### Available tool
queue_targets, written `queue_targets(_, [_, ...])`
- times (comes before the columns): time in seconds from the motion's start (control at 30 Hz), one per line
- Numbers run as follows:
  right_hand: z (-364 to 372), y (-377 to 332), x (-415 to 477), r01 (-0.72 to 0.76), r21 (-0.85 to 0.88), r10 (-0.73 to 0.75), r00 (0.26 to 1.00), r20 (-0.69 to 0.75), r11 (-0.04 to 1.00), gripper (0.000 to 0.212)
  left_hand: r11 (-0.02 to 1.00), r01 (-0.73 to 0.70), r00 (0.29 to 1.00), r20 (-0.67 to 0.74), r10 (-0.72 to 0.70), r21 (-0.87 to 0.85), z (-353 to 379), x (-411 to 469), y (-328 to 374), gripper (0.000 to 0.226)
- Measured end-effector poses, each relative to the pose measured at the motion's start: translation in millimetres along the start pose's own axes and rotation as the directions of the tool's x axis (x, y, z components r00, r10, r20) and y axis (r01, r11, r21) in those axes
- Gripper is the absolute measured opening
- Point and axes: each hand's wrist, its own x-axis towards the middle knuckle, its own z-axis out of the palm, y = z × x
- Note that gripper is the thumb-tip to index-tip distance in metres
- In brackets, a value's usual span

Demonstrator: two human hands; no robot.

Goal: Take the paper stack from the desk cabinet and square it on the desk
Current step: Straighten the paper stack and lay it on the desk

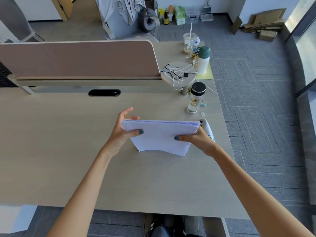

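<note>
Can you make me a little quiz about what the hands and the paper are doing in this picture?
1. True or false: the paper stack lies flat on the desk.
2. Which hands hold the stack? A) left hand only B) right hand only C) both
3. Fill in: the clear bottle beyond the stack has a ____ lid.

Key:
1. False. It stands on its lower edge on the desk, tilted, held upright.
2. C. One hand grips each side, thumbs on the near face.
3. Black.

Desk [59,142] left open; glass bottle [195,98], white device [207,129] crowd right.
</note>
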Motion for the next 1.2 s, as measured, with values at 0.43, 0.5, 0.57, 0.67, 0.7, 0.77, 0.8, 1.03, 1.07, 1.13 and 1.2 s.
queue_targets(0.43, [5.4, 7.4, 19.1, -0.024, 0.038, 0.023, 1.000, 0.019, 0.999, 0.031, 0.992, 0.042, 0.971, 0.227, -0.068, 0.117, 10.5, 14.9, -1.3, 0.033])
queue_targets(0.5, [10.9, 3.5, 27.3, -0.021, 0.068, 0.020, 1.000, 0.012, 0.997, 0.027, 0.998, 0.063, 0.981, 0.180, -0.067, 0.030, 6.1, 18.2, -2.2, 0.036])
queue_targets(0.57, [19.3, -2.6, 38.6, -0.020, 0.075, 0.018, 1.000, 0.022, 0.997, 0.025, 0.997, 0.074, 0.986, 0.150, -0.068, -0.031, -5.0, 25.7, -0.3, 0.040])
queue_targets(0.67, [34.1, -7.7, 62.7, -0.029, 0.061, 0.027, 0.999, 0.036, 0.998, 0.024, 0.995, 0.089, 0.985, 0.151, -0.081, -0.047, -28.3, 41.7, 2.3, 0.043])
queue_targets(0.7, [38.5, -8.1, 71.7, -0.042, 0.065, 0.040, 0.999, 0.037, 0.997, 0.024, 0.994, 0.097, 0.984, 0.152, -0.089, -0.049, -36.4, 48.4, 1.3, 0.044])
queue_targets(0.77, [47.5, -6.9, 90.6, -0.076, 0.078, 0.073, 0.997, 0.037, 0.994, 0.025, 0.990, 0.133, 0.982, 0.142, -0.124, -0.055, -52.2, 64.0, -5.3, 0.043])
queue_targets(0.8, [52.3, -5.4, 100.3, -0.096, 0.081, 0.093, 0.995, 0.040, 0.992, 0.025, 0.986, 0.157, 0.980, 0.135, -0.149, -0.053, -59.4, 73.2, -9.9, 0.041])
queue_targets(1.03, [83.9, 19.9, 162.1, -0.283, 0.186, 0.299, 0.952, -0.062, 0.941, 0.027, 0.936, 0.330, 0.944, 0.054, -0.326, -0.123, -91.0, 137.0, -52.9, 0.026])
queue_targets(1.07, [87.7, 24.6, 169.5, -0.307, 0.204, 0.335, 0.935, -0.116, 0.929, 0.027, 0.919, 0.351, 0.936, 0.043, -0.349, -0.178, -92.2, 145.2, -59.7, 0.019])
queue_targets(1.13, [93.8, 35.2, 183.0, -0.344, 0.222, 0.391, 0.893, -0.224, 0.912, 0.027, 0.890, 0.379, 0.920, -0.002, -0.392, -0.252, -94.4, 160.8, -75.3, 0.011])
queue_targets(1.2, [98.5, 45.5, 195.0, -0.378, 0.199, 0.424, 0.850, -0.312, 0.904, 0.023, 0.884, 0.408, 0.901, -0.057, -0.430, -0.228, -95.4, 175.3, -91.1, 0.012])
